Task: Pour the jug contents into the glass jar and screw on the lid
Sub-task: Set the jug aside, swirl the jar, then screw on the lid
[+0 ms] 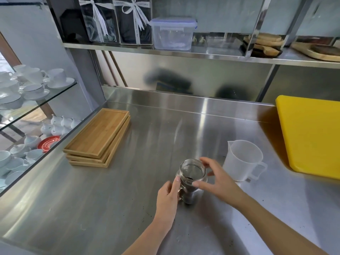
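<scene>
A glass jar stands upright on the steel counter, its mouth uncovered, with dark grounds inside. My left hand grips its left side near the handle. My right hand curls around the jar's right side and rim, fingers spread. A translucent white plastic jug stands upright to the right of the jar and looks empty. No lid is visible.
A stack of wooden trays lies at the left of the steel counter. A yellow cutting board lies at the right edge. White cups fill glass shelves on the left. A plastic container sits on the upper shelf.
</scene>
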The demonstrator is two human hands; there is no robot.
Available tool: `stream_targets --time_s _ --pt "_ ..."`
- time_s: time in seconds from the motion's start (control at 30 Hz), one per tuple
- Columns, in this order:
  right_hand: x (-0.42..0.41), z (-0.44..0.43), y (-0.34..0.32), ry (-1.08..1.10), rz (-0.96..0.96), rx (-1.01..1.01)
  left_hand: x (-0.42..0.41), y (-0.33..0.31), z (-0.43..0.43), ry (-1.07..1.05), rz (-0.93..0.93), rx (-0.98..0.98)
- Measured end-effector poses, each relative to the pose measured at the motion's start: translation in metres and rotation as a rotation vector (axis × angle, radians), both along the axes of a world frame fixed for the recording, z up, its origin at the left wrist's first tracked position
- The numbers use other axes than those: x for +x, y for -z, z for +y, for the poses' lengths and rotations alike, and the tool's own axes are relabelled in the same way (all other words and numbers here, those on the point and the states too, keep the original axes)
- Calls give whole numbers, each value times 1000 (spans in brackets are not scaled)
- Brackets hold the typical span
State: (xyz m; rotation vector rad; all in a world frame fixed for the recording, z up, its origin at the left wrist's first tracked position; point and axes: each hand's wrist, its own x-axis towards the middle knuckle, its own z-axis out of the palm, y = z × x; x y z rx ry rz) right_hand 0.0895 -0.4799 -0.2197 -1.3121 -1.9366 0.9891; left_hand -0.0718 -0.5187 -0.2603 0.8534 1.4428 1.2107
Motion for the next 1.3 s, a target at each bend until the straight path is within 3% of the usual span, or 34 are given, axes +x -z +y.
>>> stream_targets --time_s 0.1,0.33,0.47,0.6,0.83,1.0,1.03,1.13,1.2,1.3 --pt "-8 -3 10 -8 28 -123 -2 0 -1 -61 -19 18" --pt "-19 -15 33 79 81 -130 3 -2 -6 162 -135 -101" --pt "-28 -24 41 206 236 -89 15 -7 -17 96 -142 -106" --pt "-23 -20 37 213 250 -86 10 -21 -15 67 -97 -91" --pt "-16 -25 19 174 388 -126 -36 -62 16 12 91 121" --pt "-27 -25 0 120 513 -89 -36 -80 27 -304 -38 296" --pt "-30 -26 -2 114 518 -88 -28 -80 24 -292 -65 280" --pt "-35 -29 -1 100 505 -47 3 -79 6 19 -122 108" --pt "-32 -30 0 103 510 -63 3 -78 4 75 -60 96" --pt "-28 -33 1 105 522 -74 -25 -75 19 -144 -13 183"
